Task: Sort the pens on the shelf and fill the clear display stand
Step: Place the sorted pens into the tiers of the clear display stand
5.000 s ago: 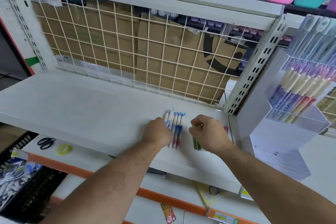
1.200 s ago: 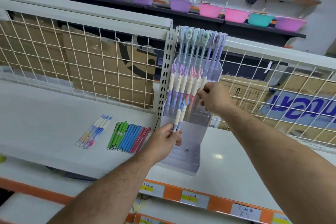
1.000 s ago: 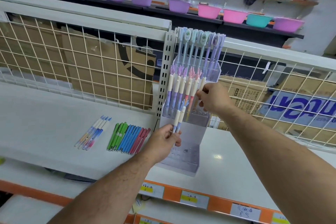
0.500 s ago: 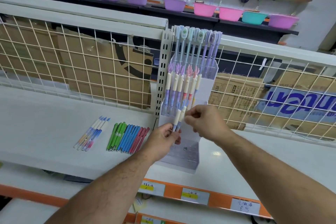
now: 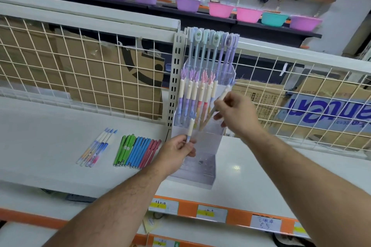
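A clear tiered display stand (image 5: 200, 166) stands on the white shelf (image 5: 50, 146), with tall blue and lilac pens in its top tier and cream-capped pens in the middle tier. My left hand (image 5: 176, 152) grips one white-and-blue pen (image 5: 190, 128) upright in front of the stand. My right hand (image 5: 235, 114) pinches another cream-and-orange pen (image 5: 221, 96), tilted, its tip at the middle tier. On the shelf to the left lie a row of pastel pens (image 5: 96, 147) and a row of green, blue and red pens (image 5: 136, 149).
A white wire grid (image 5: 84, 70) backs the shelf, with cardboard boxes behind it. A slotted upright post (image 5: 174, 86) stands just left of the stand. Plastic bowls (image 5: 220, 9) line a high shelf. Orange price strips (image 5: 212, 211) run along the shelf's front edge.
My right hand took one of the two pens from my left hand and lifted it, tilted, to the stand's middle tier. My left hand stays put with the single remaining pen.
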A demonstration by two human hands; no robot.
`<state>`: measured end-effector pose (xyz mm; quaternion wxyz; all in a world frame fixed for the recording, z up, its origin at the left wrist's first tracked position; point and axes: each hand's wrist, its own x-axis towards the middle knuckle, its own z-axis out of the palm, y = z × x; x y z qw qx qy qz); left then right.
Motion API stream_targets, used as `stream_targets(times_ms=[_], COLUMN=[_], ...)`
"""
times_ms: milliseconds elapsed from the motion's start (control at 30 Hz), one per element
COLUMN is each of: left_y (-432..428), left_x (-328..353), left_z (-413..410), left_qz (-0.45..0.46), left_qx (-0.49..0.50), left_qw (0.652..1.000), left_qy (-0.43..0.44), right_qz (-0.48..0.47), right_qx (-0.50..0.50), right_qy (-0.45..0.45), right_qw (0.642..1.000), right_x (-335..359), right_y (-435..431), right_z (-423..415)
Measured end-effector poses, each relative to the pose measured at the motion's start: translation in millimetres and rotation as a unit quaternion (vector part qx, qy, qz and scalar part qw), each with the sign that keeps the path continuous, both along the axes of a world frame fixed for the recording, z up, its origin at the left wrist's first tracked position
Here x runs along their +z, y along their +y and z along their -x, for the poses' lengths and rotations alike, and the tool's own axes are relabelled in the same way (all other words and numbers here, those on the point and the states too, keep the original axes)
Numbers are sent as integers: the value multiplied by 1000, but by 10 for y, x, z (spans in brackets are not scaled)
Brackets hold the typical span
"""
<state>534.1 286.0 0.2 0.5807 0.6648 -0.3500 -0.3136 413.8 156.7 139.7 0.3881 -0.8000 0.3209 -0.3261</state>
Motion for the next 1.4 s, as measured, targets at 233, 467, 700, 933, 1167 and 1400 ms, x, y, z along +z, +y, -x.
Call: stream_targets(times_ms=[233,467,700,933,1167,1400], left_y=[3,12,14,10,16,21], left_x=[15,33,42,44,73,80], left_z=[11,26,28,30,47,70], left_qz=[-1,-3,-9,-12,-14,-9], left_qx=[2,5,4,8,13,3], left_qw=[1000,1000,1000,1000,1000,1000], left_qy=[-7,-12,-19,-19,-14,-8], right_qz=[38,65,119,58,36,18], right_qx=[-64,-50,-35,-58,-78,65], right_qy=[-37,31,134,101,66,107], right_qw=[997,996,983,991,994,992], right_x=[212,151,69,40,-164,-503], right_y=[-202,-160,-99,-146,4,321], right_z=[-54,-157,-229,-249,-108,-87])
